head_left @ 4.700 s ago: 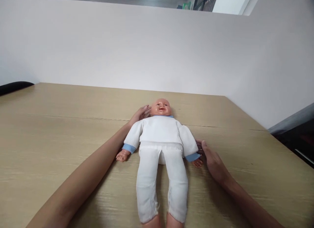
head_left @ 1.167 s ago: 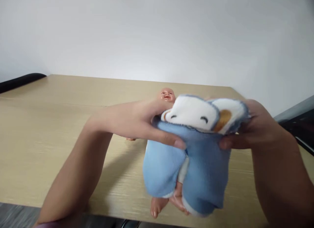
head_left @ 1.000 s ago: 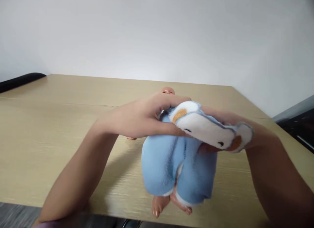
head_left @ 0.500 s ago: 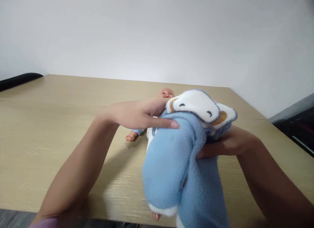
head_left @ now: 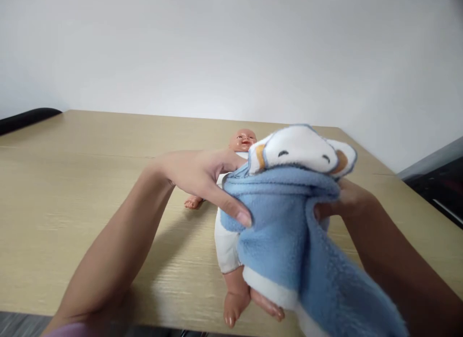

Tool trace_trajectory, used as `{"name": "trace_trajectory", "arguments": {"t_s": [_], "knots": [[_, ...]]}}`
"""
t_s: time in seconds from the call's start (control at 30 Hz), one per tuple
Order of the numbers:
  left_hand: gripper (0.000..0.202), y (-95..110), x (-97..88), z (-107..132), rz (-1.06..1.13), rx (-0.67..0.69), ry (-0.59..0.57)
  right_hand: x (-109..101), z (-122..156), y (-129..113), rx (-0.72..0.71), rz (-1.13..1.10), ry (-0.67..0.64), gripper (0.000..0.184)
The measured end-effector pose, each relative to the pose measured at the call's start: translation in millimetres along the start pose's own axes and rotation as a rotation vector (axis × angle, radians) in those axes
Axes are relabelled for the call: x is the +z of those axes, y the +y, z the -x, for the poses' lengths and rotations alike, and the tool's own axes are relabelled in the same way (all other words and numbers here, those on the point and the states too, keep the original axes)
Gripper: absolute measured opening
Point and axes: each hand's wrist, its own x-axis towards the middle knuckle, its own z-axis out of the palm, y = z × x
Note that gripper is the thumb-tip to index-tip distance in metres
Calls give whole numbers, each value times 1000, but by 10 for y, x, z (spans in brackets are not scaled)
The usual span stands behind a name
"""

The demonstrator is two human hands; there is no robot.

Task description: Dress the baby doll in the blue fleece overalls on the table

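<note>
A doll (head_left: 243,140) lies on its back on the wooden bench (head_left: 72,192), head towards the far wall (head_left: 217,52), bare feet at the near edge. Over the doll's middle, both hands hold up a blue fleece garment (head_left: 282,226). Its white hood panel with stitched eyes (head_left: 302,148) stands just right of the doll's head. The left hand (head_left: 202,180) pinches the garment's left edge above the doll's chest, thumb pressed on the outside and the other fingers hidden behind the cloth. The right hand (head_left: 347,202) is curled into the fleece on the doll's right, fingertips sunk in the fabric.

The bunched fleece covers the doll's torso and one arm. Only the head, one small hand, a white-clad thigh and the feet show. Far left of the doll, a black curved edge (head_left: 25,119) borders the bench. Far right of it, beyond the bench edge, is a dark surface (head_left: 434,192) that I cannot identify.
</note>
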Motion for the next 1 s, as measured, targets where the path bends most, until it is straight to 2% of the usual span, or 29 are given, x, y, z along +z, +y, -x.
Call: {"name": "trace_trajectory", "arguments": {"t_s": [0.07,0.1,0.17,0.23,0.3,0.37,0.43,0.53,0.6,0.63,0.7,0.8,0.83,0.93,1.0], "knots": [[35,-49,7,-25,52,39,6,-23,21,26,-3,-21,-26,35],[33,-76,13,-42,75,57,48,-24,23,33,12,-8,-60,35],[35,-128,30,-74,105,79,185,-11,7,31,45,28,-118,32],[40,-167,45,-100,128,80,325,11,-28,17,54,28,-239,29],[41,-181,54,-116,160,69,383,28,-67,5,61,-16,-366,34],[42,-174,53,-119,205,61,363,25,-90,12,83,-27,-422,38],[45,-163,36,-104,245,37,281,-5,-89,51,87,-16,-427,31],[45,-188,-11,-57,279,-75,20,-88,-42,181,93,-80,-372,27],[41,-236,-35,-28,308,-134,-129,-140,7,294,109,-162,-300,40],[37,-264,-40,-18,327,-140,-156,-157,30,346,117,-189,-253,47],[35,-310,-36,-10,365,-116,-115,-165,62,420,154,-200,-163,55],[37,-330,-18,-20,395,-100,4,-125,42,424,247,-131,-125,49],[37,-324,-14,-27,397,-102,31,-106,15,402,264,-129,-169,47],[34,-294,3,-58,387,-102,56,-55,-81,313,257,-180,-420,46],[35,-265,35,-78,390,-100,63,-25,-117,265,235,-176,-493,45]]}}
